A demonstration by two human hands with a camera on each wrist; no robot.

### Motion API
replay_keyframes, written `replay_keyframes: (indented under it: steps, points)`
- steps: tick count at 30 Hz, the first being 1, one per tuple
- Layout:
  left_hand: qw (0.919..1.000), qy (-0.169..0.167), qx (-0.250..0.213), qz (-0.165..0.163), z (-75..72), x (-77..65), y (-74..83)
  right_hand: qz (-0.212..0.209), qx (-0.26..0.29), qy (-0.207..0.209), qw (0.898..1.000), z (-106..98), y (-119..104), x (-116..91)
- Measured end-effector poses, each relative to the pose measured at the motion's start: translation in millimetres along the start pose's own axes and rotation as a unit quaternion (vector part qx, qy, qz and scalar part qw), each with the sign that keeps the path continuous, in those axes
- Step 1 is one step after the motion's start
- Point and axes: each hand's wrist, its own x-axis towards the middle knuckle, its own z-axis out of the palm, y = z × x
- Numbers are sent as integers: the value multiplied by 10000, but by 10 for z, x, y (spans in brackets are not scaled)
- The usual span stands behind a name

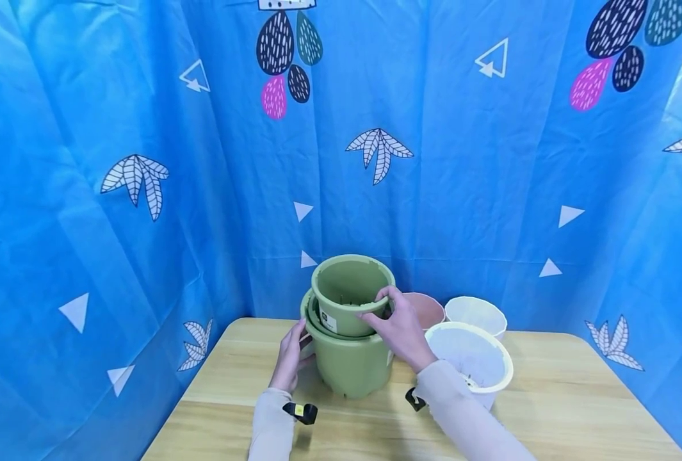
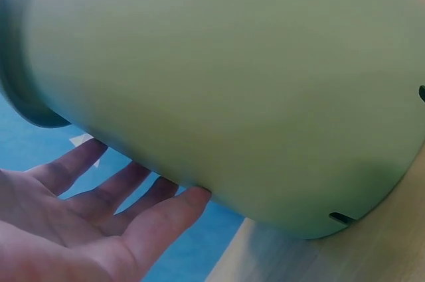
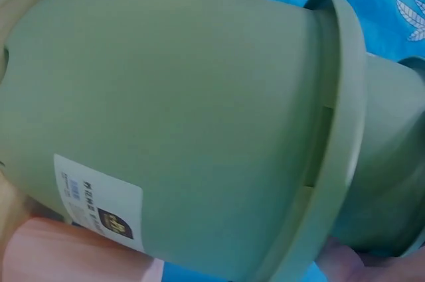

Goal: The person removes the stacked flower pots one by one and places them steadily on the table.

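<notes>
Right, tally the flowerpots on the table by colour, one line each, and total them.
Green flowerpots: 2 (large green flowerpot, small green flowerpot partly inside it)
Pink flowerpot: 1
White flowerpots: 2 (front white flowerpot, back white flowerpot)
Total visible: 5; I cannot tell whether others are nested out of sight.

**Blue fabric [image 1: 462, 192] enclosure around a wood-grain tabletop [image 1: 565, 410]**

Fabric hangs behind the tabletop and along its left and right sides; creased, with vertical folds. Print: white leaf sprigs [image 1: 380, 153] above and beside the tabletop; pale triangles [image 1: 75, 312], some solid, some outlined; drop clusters [image 1: 275, 43] in navy, teal and magenta, high above it. Tabletop: pale, back corners rounded. Light: bright; whitish sheen [image 1: 681, 67] on fabric, high to the tabletop's right.
</notes>
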Motion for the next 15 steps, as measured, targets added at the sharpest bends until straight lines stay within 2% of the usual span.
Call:
replay_keyframes:
  steps: [15]
  points:
    - [9999, -110, -77, -70, -16, -36, 57, -98, 380, -140, 9991, -162, -224, 70]
